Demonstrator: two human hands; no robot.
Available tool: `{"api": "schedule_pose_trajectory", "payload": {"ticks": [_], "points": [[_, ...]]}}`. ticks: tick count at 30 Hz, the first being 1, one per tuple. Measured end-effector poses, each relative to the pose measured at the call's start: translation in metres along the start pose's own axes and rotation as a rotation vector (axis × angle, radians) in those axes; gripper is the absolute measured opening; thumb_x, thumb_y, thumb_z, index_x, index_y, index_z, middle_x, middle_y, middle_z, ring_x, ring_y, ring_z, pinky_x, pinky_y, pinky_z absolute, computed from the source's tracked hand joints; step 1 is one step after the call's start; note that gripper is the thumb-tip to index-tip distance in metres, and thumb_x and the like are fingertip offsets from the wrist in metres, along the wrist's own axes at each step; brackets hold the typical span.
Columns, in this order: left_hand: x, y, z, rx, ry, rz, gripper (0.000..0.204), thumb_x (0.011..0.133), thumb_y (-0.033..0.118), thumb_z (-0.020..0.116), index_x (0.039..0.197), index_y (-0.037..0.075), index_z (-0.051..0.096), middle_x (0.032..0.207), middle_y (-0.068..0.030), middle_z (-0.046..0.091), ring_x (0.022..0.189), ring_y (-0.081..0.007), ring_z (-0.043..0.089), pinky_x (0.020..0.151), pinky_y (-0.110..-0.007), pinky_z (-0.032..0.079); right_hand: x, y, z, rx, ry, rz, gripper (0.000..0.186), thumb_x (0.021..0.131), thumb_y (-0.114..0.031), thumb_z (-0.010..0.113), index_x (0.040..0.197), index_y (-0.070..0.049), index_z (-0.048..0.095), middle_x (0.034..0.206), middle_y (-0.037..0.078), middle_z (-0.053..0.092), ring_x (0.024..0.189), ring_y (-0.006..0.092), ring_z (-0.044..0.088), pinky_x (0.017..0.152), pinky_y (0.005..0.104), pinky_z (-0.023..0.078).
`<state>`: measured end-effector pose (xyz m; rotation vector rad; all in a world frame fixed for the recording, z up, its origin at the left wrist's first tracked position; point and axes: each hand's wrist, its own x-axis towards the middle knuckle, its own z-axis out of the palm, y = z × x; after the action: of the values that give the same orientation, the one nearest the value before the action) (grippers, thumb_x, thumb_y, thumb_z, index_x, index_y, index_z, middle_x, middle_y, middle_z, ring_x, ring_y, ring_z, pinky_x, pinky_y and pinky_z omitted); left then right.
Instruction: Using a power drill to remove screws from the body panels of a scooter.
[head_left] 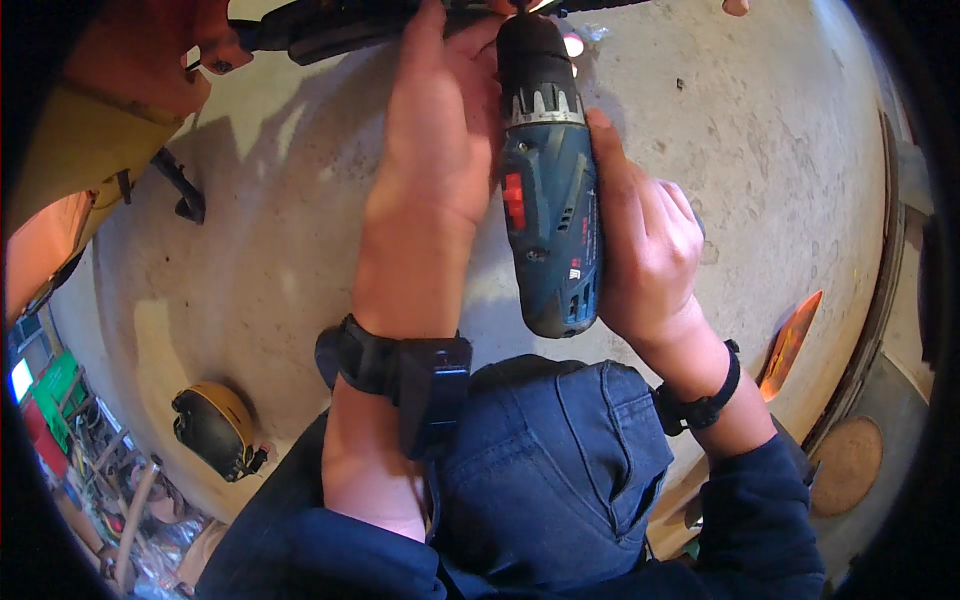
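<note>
A dark blue cordless drill [552, 215] with a black chuck and a red slider lies along the middle of the view, its chuck toward the top edge. My right hand [650, 240] is wrapped round it from the right; the grip is mostly hidden by the drill body. My left hand [435, 130] reaches up beside the chuck, against a long dark part [345, 30] at the top. The left fingers are partly hidden behind the chuck and cut by the frame edge. What the drill's tip meets is hard to make out.
A yellow and orange machine body [110, 130] fills the upper left. On the concrete floor [760, 170] lies an upturned yellow hard hat [215, 425]. Mixed clutter [130, 500] is heaped at lower left. An orange blade-shaped piece [792, 345] and a round brown disc [846, 466] are at right.
</note>
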<state>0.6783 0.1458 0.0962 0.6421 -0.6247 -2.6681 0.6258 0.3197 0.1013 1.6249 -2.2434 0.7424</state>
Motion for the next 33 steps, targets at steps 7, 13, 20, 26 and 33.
{"api": "schedule_pose_trajectory", "payload": {"ticks": [7,13,20,26,33], "points": [[0.008,-0.008,0.002,-0.024,0.027,0.157,0.06,0.102,0.05,0.036,0.126,-0.001,0.055,0.124,-0.0138,0.062,0.115,-0.025,0.057,0.103,-0.039,0.041,-0.003,0.004,0.0,0.029,0.002,0.002,0.058,0.073,-0.005,0.06,0.13,0.004,0.057,0.09,0.009,0.065,0.068,0.0199,0.061,0.065,0.0304,0.049],[0.009,-0.009,-0.014,0.008,-0.09,0.207,0.042,0.103,0.032,0.041,0.126,-0.002,0.052,0.122,-0.0162,0.061,0.112,-0.0292,0.059,0.1,-0.041,0.046,-0.002,0.0,-0.007,0.063,-0.028,0.019,0.058,0.073,-0.005,0.061,0.131,0.003,0.056,0.091,0.01,0.065,0.069,0.0203,0.062,0.066,0.0311,0.049],[0.007,-0.013,0.006,0.03,0.062,0.216,0.042,0.103,0.031,0.042,0.127,-0.002,0.051,0.125,-0.0158,0.06,0.114,-0.0292,0.058,0.102,-0.042,0.045,-0.005,0.002,-0.011,0.08,-0.036,0.015,0.058,0.074,-0.004,0.06,0.132,0.003,0.056,0.092,0.011,0.066,0.07,0.0211,0.063,0.067,0.0312,0.049],[0.01,-0.018,0.007,-0.043,0.067,0.227,0.038,0.102,0.036,0.046,0.12,0.004,0.057,0.115,-0.0123,0.066,0.099,-0.024,0.063,0.09,-0.036,0.05,-0.006,0.007,-0.013,0.068,-0.011,-0.001,0.058,0.074,-0.004,0.06,0.132,0.003,0.055,0.095,0.012,0.067,0.073,0.022,0.065,0.069,0.0319,0.05],[0.013,-0.021,0.008,-0.086,0.004,0.22,0.035,0.1,0.029,0.053,0.123,0.004,0.054,0.117,-0.011,0.065,0.11,-0.0238,0.061,0.092,-0.039,0.05,-0.006,0.012,-0.029,0.1,-0.083,-0.057,0.061,0.072,-0.005,0.064,0.132,0.003,0.055,0.099,0.014,0.068,0.075,0.0232,0.066,0.069,0.033,0.051]]}}
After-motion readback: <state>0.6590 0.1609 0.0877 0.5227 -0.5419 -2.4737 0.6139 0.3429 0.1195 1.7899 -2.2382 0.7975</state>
